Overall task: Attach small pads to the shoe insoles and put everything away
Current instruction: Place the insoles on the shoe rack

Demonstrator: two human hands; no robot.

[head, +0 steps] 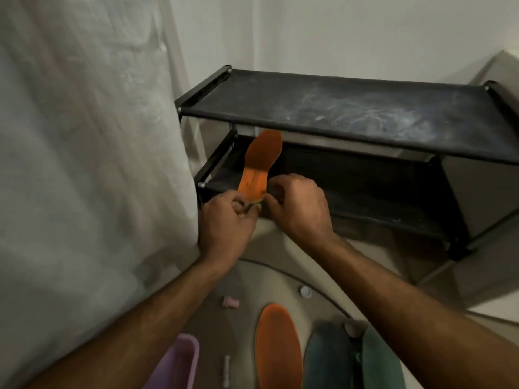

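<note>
Orange insole (259,164), held upright in front of the lower tier of a black two-tier rack (351,108), toe end pointing up. Left hand (227,220) holds the heel end from the left, its grip curled together on the insole's bottom edge. Right hand (297,206) meets the same edge from the right, fingers bent and pinching at the heel. A pale piece shows at that edge between the two hands; whether it is a pad cannot be told.

Below, on the round grey counter (280,276), lies a second orange insole (278,349), flat, toe away from the person. Just right of it lie two teal insoles (328,357), side by side, partly hidden by the right forearm. A small pink piece (230,302) rests near the left forearm. A small white round piece (305,291) sits near the counter's far edge. A lilac tray (179,360) stands at the bottom left, with a thin white stick (227,370) beside it. White cloth (84,136) fills the left side. Rack top is dusty.
</note>
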